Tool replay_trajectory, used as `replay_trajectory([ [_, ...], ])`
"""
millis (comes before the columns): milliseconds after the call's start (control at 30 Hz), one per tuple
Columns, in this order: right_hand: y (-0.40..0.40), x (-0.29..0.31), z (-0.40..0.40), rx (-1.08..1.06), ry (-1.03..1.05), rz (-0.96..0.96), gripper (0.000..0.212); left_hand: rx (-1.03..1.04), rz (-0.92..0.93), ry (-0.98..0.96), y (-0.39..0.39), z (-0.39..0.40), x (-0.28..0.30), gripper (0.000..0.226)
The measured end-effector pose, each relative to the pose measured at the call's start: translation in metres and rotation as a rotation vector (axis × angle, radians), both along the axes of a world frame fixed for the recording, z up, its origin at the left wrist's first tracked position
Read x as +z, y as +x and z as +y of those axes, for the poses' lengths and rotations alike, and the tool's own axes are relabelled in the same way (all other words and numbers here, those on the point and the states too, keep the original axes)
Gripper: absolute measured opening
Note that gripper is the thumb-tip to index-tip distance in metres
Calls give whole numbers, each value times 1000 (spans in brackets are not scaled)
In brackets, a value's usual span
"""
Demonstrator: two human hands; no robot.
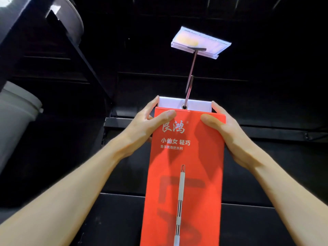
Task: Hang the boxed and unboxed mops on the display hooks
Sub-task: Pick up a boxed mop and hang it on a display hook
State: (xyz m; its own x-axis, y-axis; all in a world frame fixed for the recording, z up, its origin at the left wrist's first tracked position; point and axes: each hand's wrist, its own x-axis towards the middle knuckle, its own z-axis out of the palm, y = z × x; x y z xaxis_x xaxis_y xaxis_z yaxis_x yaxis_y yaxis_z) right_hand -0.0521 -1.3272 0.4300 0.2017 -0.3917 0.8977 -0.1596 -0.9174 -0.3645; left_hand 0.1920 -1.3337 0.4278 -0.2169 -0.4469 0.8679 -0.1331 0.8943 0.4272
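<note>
Both hands up at the top of the tall red mop box (184,174), which fills the centre and runs down to six o'clock. The left hand (142,132) grips the box's left edge, thumb pressed flat on the red front, fingers curled round behind. The right hand (230,137) mirrors it on the right edge, thumb on the front, fingers wrapped to the back. At twelve o'clock from the box, the white hang tab (198,105) has its hole threaded on the metal display hook (190,75), which slants up to a pale price-tag holder (200,42). Grey buckets (16,110) sit out at nine and eleven o'clock.
</note>
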Motion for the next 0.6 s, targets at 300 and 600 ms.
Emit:
replay_trajectory([
  [300,4,-14,-13,56,-21,-26,49,17,50,-40,1,-22,-10,81],
  [600,22,-129,-25,-15,-32,-277,76,209,133,-145,-13,-34,-123,85],
])
